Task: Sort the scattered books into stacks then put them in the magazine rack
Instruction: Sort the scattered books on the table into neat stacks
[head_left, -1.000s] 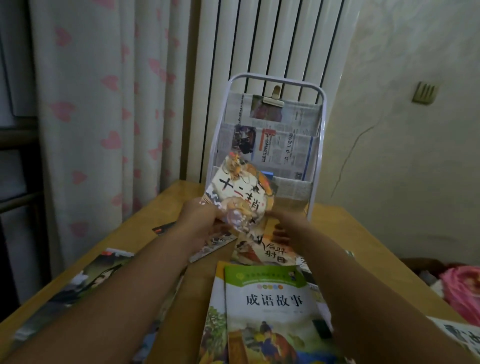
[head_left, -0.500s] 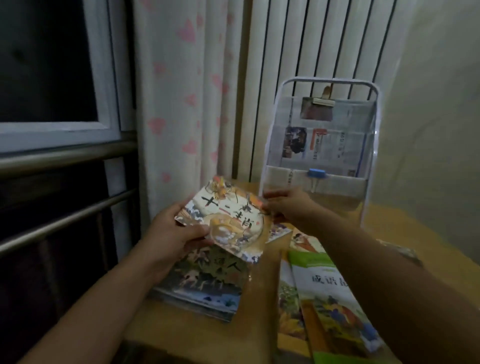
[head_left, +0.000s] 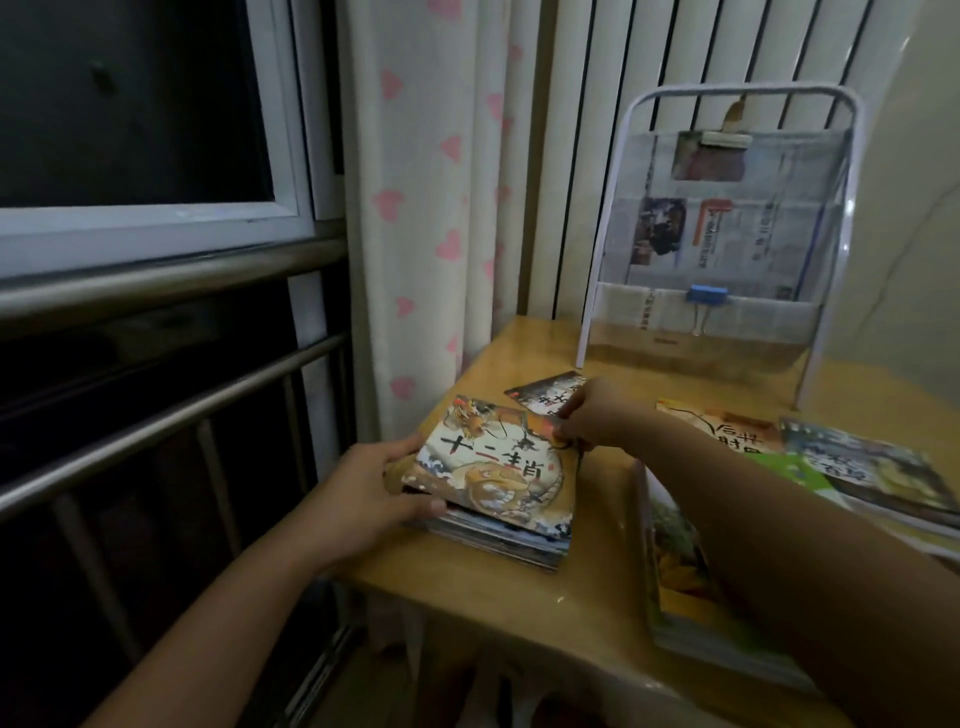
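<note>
A dragon-cover book (head_left: 493, 470) lies on top of a stack of thin books (head_left: 498, 540) at the left corner of the wooden table (head_left: 467, 587). My left hand (head_left: 369, 493) grips the stack's left edge, thumb on the cover. My right hand (head_left: 592, 415) pinches the book's far right corner. A white-framed magazine rack (head_left: 717, 234) with newspaper in its pockets stands at the back of the table. More books lie to the right: an orange-cover one (head_left: 727, 431), a blue-green one (head_left: 872, 467) and a yellow-green pile (head_left: 685, 587) under my right forearm.
A small dark-red book (head_left: 545, 397) lies flat behind the stack. A blue binder clip (head_left: 706, 297) hangs on the rack's lower pocket. A heart-print curtain (head_left: 431, 208) and a window with metal rails (head_left: 156, 364) border the table on the left; a radiator stands behind.
The dragon-cover book went from held up in the air to lying flat on the left stack. My view swung left toward the window; both hands came down with the book.
</note>
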